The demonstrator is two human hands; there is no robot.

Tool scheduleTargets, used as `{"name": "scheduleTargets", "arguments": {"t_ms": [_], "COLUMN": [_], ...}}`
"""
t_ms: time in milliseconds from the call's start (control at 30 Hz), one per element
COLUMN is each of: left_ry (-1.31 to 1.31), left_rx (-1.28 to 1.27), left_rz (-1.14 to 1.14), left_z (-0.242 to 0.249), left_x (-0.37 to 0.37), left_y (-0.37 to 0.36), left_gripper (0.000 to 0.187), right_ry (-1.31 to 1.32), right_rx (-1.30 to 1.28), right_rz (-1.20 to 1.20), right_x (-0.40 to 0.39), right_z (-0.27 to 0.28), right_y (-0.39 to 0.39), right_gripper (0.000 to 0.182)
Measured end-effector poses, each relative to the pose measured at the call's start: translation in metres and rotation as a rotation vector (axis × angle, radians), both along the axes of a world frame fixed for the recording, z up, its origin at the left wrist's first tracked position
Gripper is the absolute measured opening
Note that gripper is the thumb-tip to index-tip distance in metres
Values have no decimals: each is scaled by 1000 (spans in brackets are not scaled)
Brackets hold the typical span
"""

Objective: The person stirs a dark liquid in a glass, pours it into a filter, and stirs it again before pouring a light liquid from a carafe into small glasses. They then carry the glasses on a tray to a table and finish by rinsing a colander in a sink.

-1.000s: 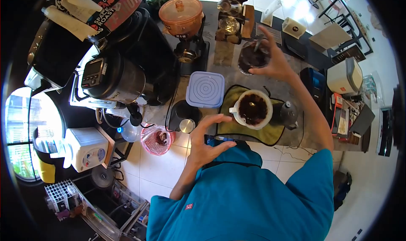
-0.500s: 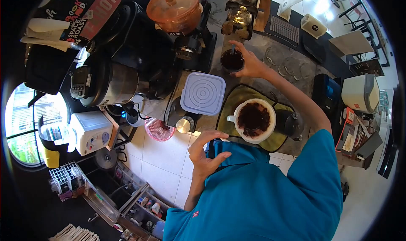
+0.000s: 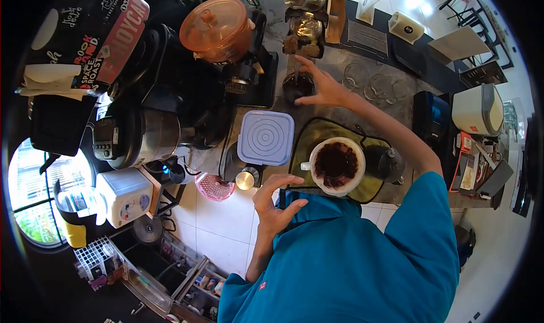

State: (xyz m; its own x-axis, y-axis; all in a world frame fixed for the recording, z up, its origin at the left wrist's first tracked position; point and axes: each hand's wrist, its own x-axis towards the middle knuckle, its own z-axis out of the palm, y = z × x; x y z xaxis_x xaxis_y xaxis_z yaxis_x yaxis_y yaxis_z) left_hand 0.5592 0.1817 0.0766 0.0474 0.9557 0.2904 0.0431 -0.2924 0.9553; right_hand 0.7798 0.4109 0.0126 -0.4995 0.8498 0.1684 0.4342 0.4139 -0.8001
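Since the earlier frames the cup had gone from being lifted in the air to standing on the counter at the far side, and the right hand had loosened from it. Nearest the body, the left hand hovered empty at the counter's front edge, fingers spread and curled, holding nothing. Just beyond it stood the white dripper on a green cloth, filled with wet dark grounds, its small handle pointing left toward the square blue lid; a dark kettle sat touching the cloth on the right. Farther off, the right hand lay open, fingers fanned over and beside the cup, apparently touching its rim but not gripping. The cup stood upright, long axis vertical, mouth up, holding dark contents; a thin stick rose from it, leaning away toward the grinder. Judged status: grounds loaded and wetted, cup set down; release of the cup appeared nearly complete, further pouring not yet shown.
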Motion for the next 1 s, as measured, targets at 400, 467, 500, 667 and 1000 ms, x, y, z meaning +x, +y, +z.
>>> {"name": "scheduleTargets", "arguments": {"t_ms": [400,467,500,667,1000], "left_ry": [-66,-54,-41,26,241], "left_rx": [12,14,14,-86,-305], "left_rz": [-125,-130,-131,-173,-356], "left_z": [9,10,10,8,13], "left_x": [-25,-30,-33,-44,-54], "left_y": [1,0,-1,-4,-5], "left_gripper": [50,49,49,50,44], "right_ry": [-104,-266,-268,-231,-489], "right_rx": [291,300,302,50,175], "right_rz": [-289,-317,-321,-187,-333], "right_x": [-29,-30,-30,-35,-47], "right_z": [-1,-3,-2,25,8], "right_y": [29,28,28,25,31], "right_gripper": [28,19,19,22,22]}}
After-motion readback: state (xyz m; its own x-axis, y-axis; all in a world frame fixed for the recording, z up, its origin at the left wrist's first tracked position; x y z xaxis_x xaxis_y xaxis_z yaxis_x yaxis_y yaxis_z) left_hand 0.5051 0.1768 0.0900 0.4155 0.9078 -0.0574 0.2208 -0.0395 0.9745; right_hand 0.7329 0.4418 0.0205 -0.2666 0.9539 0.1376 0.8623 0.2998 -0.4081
